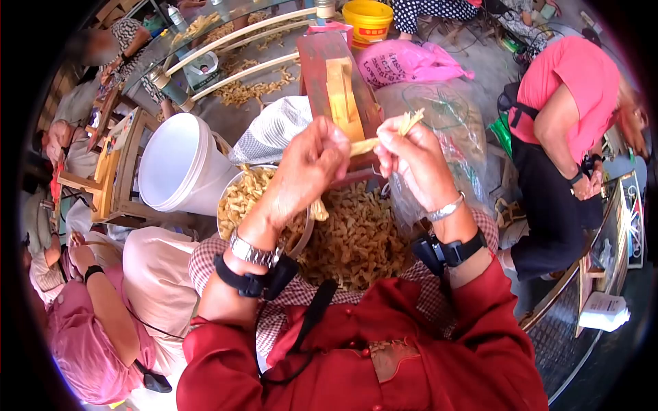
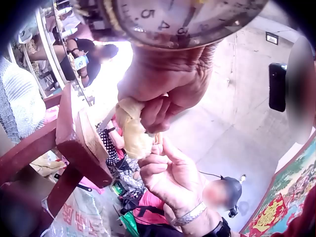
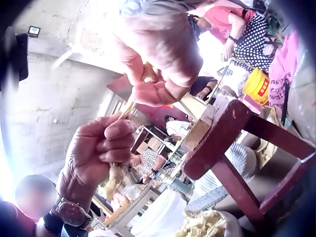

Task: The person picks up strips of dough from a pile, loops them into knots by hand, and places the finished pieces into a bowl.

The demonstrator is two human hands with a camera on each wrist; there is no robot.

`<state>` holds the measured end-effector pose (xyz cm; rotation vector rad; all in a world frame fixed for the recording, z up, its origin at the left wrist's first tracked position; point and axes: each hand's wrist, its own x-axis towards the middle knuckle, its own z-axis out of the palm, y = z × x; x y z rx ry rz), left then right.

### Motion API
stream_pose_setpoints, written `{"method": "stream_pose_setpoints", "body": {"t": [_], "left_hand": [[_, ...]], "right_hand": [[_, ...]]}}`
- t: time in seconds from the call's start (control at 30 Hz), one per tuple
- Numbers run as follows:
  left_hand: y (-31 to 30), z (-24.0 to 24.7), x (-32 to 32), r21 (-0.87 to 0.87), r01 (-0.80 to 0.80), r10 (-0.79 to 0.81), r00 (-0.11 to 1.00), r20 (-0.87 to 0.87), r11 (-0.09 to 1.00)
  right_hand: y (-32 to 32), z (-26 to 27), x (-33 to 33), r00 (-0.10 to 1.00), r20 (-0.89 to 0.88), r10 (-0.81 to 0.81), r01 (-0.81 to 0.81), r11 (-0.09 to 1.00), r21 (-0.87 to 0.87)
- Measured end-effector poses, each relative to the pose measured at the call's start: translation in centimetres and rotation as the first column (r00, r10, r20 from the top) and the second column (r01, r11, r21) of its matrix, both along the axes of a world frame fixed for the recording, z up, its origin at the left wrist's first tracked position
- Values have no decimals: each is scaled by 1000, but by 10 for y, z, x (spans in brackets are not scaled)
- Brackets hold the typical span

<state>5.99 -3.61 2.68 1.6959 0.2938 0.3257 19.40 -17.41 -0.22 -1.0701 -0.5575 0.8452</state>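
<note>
A pale yellow, twisted strip [image 1: 364, 146] stretches between the two hands above a dark red wooden stand [image 1: 321, 51]. The left hand [image 1: 310, 168] grips one end with curled fingers, and a knotted part [image 1: 319, 210] hangs below it. The right hand [image 1: 416, 161] pinches the other end between thumb and fingers, with a frayed tip sticking up. In the left wrist view a broad pale piece [image 2: 134, 131] hangs beside the left fingers. The right wrist view shows the strip taut between both hands.
Below the hands lie a heap of knotted pieces [image 1: 356, 240] and a bowl of paler ones [image 1: 248, 198]. A white bucket [image 1: 175, 163] stands left, a yellow bucket [image 1: 368, 20] behind, a pink bag [image 1: 411, 61] near it. People sit on both sides.
</note>
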Motion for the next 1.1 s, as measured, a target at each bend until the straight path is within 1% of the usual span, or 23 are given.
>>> {"method": "stream_pose_setpoints", "body": {"t": [0.1,0.23,0.27,0.37,0.47,0.53,0.57,0.67,0.7,0.73,0.77,0.8,0.83,0.87,0.9,0.97,1.0,1.1], "left_hand": [[24,1,24,-40,3,-3,1000,5,999],[48,-15,49,-10,-7,8,999,54,1000],[51,-16,52,-62,-7,10,999,38,998],[59,-16,62,-58,-20,19,1000,-17,998],[65,-17,69,-17,-56,56,998,-41,998],[70,-24,73,-27,-76,75,997,-36,997],[72,-28,76,-32,-84,83,996,-33,996],[78,-57,87,140,-99,95,995,36,985],[80,-62,86,284,-151,148,988,33,947],[83,-66,84,421,-195,198,979,36,886],[86,-70,81,550,-229,245,968,46,803],[85,-63,77,294,-183,224,968,-111,938],[82,-54,73,171,-145,166,980,-111,974],[79,-45,69,46,-106,110,989,-103,993],[77,-36,65,-79,-67,60,994,-88,995],[72,-25,60,-155,5,-21,995,-97,988],[69,-22,59,-186,36,-55,994,-99,982],[57,-15,59,-242,132,-155,985,-81,961]], "right_hand": [[25,-3,22,998,62,-26,26,1000,-6],[47,-12,42,999,24,-42,42,999,-19],[51,-13,45,998,28,-48,49,998,-39],[59,-14,55,998,36,-58,61,995,-81],[65,-16,61,998,35,-52,55,994,-97],[68,-18,64,998,45,-46,50,993,-110],[70,-22,65,996,81,-46,57,989,-138],[74,-34,66,982,181,-57,97,970,-223],[74,-36,66,976,209,-67,119,961,-250],[74,-37,64,969,237,-76,143,950,-277],[71,-36,64,974,225,-38,96,962,-255],[67,-30,63,976,216,-1,52,972,-231],[61,-23,62,978,208,35,9,978,-207],[53,-11,60,964,218,153,-89,956,-278],[45,-2,59,926,259,275,-179,923,-339],[33,8,57,805,311,505,-331,818,-471],[32,5,59,796,359,487,-287,826,-485],[36,0,53,899,346,268,-167,941,-293]]}}
